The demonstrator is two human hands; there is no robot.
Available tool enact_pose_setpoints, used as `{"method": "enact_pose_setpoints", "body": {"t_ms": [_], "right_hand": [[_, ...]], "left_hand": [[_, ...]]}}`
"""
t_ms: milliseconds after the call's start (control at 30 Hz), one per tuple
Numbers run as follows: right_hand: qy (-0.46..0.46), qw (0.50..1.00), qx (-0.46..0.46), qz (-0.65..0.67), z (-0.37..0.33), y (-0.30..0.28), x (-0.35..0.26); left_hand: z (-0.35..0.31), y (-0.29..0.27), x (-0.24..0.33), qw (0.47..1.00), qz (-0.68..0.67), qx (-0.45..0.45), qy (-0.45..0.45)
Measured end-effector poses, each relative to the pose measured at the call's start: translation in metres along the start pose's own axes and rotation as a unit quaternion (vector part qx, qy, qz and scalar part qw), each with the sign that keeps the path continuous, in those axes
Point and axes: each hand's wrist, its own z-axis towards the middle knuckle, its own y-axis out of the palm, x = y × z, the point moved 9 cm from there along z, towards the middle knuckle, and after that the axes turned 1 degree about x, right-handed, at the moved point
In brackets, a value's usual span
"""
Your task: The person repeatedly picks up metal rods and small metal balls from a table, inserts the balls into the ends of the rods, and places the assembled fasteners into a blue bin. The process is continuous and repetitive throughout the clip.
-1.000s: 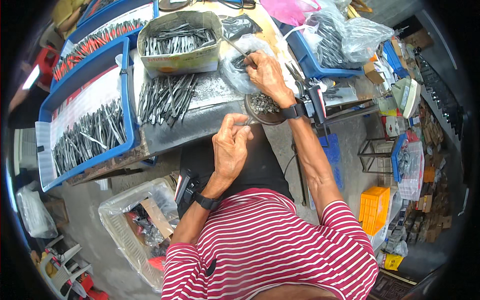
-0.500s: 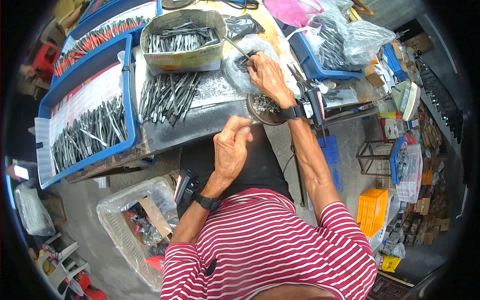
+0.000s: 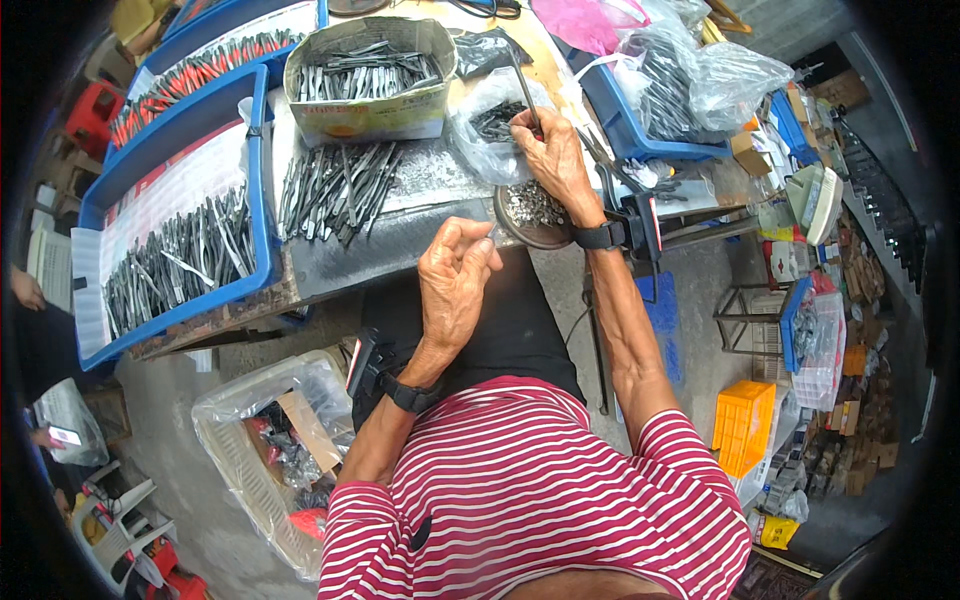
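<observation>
My right hand (image 3: 552, 160) grips a thin dark metal rod (image 3: 524, 92), its free end pointing away from me. Below the rod sits a clear plastic bag (image 3: 470, 145) with small dark metal parts in it. Close to that wrist, a round dish (image 3: 540, 236) holds small silvery bits. My left hand (image 3: 455, 275) is raised over my lap near the table edge, thumb against curled fingers; whatever small piece may be in the pinch is too small to name. Ahead of it lies a pile of slim black and silver metal pieces (image 3: 340, 190), in front of a cardboard box (image 3: 370, 122) of similar ones.
Blue trays (image 3: 265, 200) of metal pieces line the left of the table. A blue bin (image 3: 640, 150) with bagged parts stands at the right, beside upright pliers-like handles (image 3: 600, 150). A lined crate (image 3: 225, 420) is on the floor at left. Another person's hand (image 3: 28, 290) shows far left.
My right hand has moved slightly right, and the rod has swung from slanting left to nearly upright. My left hand has shifted slightly left and up. A person has come into view far left.
</observation>
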Motion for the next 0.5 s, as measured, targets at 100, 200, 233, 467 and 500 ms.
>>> {"method": "enact_pose_setpoints", "body": {"t_ms": [100,200,233,467,500], "right_hand": [[0.036,0.999,-0.005,0.015,0.001,0.002,0.009],[0.032,0.999,-0.009,-0.02,0.003,0.001,0.01],[0.044,0.999,-0.016,0.001,0.002,0.001,0.012],[0.08,0.992,-0.016,0.099,-0.002,-0.001,0.011],[0.088,0.991,-0.01,0.096,-0.003,-0.003,0.009]], "left_hand": [[0.0,0.0,0.0,1.0,0.007,-0.001,-0.003],[0.001,0.001,0.0,1.0,-0.006,0.001,-0.007],[0.002,0.002,0.0,1.0,-0.005,0.002,-0.007],[0.006,0.002,0.002,1.0,-0.02,0.003,-0.006],[0.006,0.001,0.0,0.999,-0.028,0.006,-0.019]]}}
